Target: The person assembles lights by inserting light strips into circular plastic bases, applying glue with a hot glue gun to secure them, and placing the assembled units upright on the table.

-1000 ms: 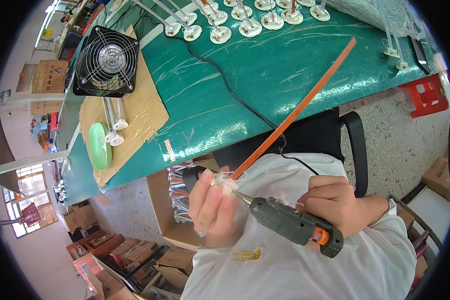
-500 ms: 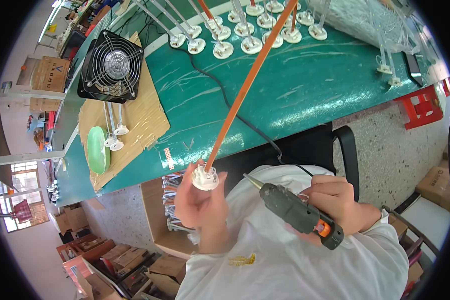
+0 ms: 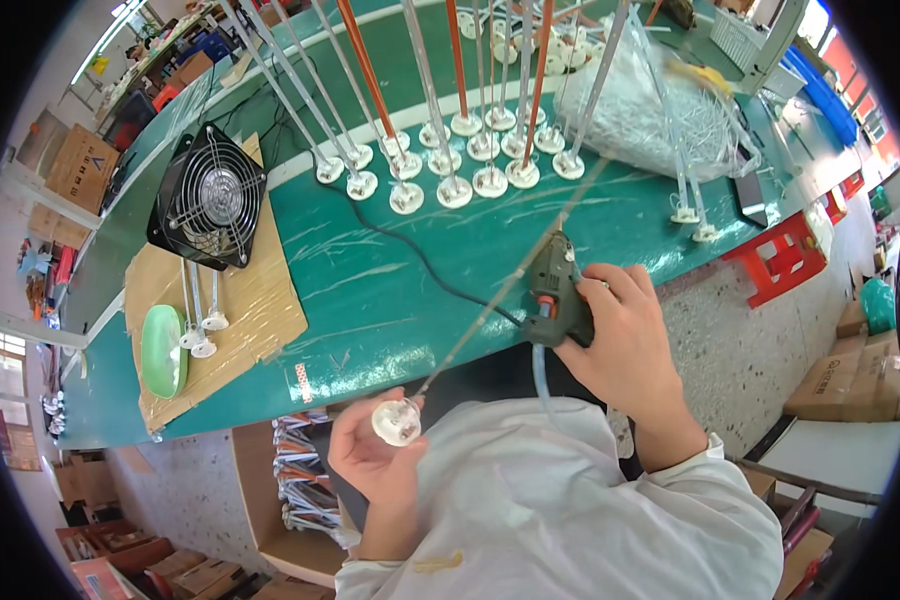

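Note:
My left hand [image 3: 378,455] is closed on a round white base [image 3: 396,423] with a long thin strip [image 3: 475,330] rising from it toward the upper right. That strip shows nearly edge-on and looks tan. In my right hand [image 3: 625,335] is a black hot glue gun [image 3: 560,290], its nozzle pointing away from me. A translucent glue stick [image 3: 541,370] pokes out of the gun's back end. The gun overlaps the strip in view; whether they touch I cannot tell. Beyond them, several similar white bases [image 3: 454,192] with clear or orange strips stand upright on the green table [image 3: 390,330].
At the left, a black fan [image 3: 215,195] stands on cardboard [image 3: 260,310] beside a green dish [image 3: 164,350]. A plastic bag [image 3: 650,120] lies at the back right, near a red stool [image 3: 780,262]. Below the table edge, an open carton [image 3: 255,480] holds similar pieces. A black cord [image 3: 420,255] crosses the table.
My right hand has raised the glue gun up and away from my lap, turning its nozzle forward. The base in my left hand has tilted, and its strip has turned edge-on. The view has shifted.

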`<action>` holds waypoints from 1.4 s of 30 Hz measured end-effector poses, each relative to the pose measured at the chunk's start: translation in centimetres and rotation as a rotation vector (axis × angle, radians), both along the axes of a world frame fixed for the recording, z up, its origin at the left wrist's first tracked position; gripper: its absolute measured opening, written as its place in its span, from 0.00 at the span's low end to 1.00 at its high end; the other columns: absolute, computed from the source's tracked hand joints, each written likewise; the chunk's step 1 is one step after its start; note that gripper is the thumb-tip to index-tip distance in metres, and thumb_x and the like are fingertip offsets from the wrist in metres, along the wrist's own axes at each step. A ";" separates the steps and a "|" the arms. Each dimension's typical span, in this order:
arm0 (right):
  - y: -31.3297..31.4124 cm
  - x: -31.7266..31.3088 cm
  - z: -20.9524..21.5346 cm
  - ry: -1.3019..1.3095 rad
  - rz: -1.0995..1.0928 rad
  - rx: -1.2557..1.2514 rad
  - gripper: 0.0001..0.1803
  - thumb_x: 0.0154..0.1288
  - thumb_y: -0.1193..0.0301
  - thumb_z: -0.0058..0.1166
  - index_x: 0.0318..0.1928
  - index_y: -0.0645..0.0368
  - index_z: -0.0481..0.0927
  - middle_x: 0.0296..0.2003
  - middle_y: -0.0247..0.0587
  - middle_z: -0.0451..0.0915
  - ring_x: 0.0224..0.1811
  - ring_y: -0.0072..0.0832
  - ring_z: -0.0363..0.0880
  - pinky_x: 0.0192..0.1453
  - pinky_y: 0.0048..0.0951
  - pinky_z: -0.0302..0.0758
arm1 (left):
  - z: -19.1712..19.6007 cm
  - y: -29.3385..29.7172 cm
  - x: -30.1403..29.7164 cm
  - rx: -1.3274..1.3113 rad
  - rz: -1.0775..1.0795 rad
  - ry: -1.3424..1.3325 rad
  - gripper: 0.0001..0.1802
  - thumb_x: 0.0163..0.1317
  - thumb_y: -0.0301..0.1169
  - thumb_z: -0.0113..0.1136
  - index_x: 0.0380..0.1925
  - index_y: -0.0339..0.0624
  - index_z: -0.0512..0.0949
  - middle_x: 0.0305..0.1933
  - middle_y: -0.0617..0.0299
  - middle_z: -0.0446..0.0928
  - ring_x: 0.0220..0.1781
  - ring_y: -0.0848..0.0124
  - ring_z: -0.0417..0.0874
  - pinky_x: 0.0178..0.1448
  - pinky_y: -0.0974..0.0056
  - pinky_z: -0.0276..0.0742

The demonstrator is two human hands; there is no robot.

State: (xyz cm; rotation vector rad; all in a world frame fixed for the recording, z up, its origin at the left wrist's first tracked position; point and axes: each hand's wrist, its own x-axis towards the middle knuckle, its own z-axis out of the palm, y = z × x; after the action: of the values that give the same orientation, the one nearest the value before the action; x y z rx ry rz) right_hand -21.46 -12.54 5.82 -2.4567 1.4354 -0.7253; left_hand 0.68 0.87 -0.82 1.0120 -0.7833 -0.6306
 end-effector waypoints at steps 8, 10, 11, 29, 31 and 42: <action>-0.9 2.6 -0.8 -0.141 -0.011 -0.050 0.36 0.44 0.72 0.74 0.56 0.66 0.74 0.55 0.54 0.73 0.53 0.52 0.72 0.58 0.46 0.73 | 1.5 -0.8 0.0 0.059 -0.132 0.030 0.31 0.44 0.14 0.63 0.54 0.30 0.72 0.48 0.45 0.82 0.50 0.60 0.87 0.57 0.52 0.86; -0.7 2.7 -0.5 -0.134 0.024 -0.074 0.37 0.43 0.70 0.75 0.57 0.64 0.75 0.57 0.53 0.74 0.56 0.49 0.72 0.59 0.45 0.73 | 1.9 -1.2 0.1 0.045 -0.167 0.095 0.30 0.45 0.15 0.67 0.53 0.29 0.72 0.49 0.45 0.82 0.48 0.59 0.87 0.56 0.53 0.85; -0.6 2.5 -0.2 -0.139 0.037 -0.183 0.36 0.44 0.71 0.75 0.57 0.63 0.75 0.53 0.51 0.76 0.50 0.46 0.76 0.55 0.42 0.75 | 2.2 -1.3 0.1 0.068 -0.182 0.130 0.30 0.46 0.16 0.68 0.53 0.29 0.73 0.49 0.45 0.82 0.48 0.59 0.87 0.56 0.53 0.85; -2.2 -2.3 5.4 -0.896 0.014 0.104 0.02 0.59 0.82 0.64 0.33 0.66 0.84 0.26 0.41 0.85 0.22 0.20 0.81 0.24 0.19 0.74 | 3.0 -4.3 1.8 -0.064 -0.112 -0.355 0.04 0.59 0.18 0.56 0.30 0.31 0.81 0.30 0.54 0.84 0.32 0.67 0.85 0.37 0.67 0.79; -4.7 -3.0 5.7 -0.755 -0.083 -0.072 0.03 0.59 0.79 0.65 0.32 0.65 0.84 0.23 0.40 0.84 0.20 0.20 0.80 0.24 0.20 0.73 | 2.8 -4.9 4.6 -0.079 0.115 -0.561 0.08 0.60 0.20 0.55 0.21 0.32 0.77 0.22 0.55 0.80 0.24 0.67 0.80 0.28 0.68 0.72; -13.7 -2.1 1.3 -0.326 -0.204 -0.150 0.06 0.57 0.74 0.67 0.31 0.63 0.85 0.18 0.39 0.82 0.19 0.23 0.81 0.27 0.25 0.74 | 0.5 -5.5 7.4 -0.061 0.369 -0.967 0.08 0.55 0.21 0.63 0.21 0.35 0.73 0.19 0.55 0.74 0.19 0.59 0.74 0.24 0.62 0.66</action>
State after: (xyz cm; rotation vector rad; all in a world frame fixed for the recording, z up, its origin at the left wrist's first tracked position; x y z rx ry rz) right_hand -23.55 -26.21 7.10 -2.1771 1.5606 -1.2523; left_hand 8.10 -4.61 -0.36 1.3653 -1.3891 0.2530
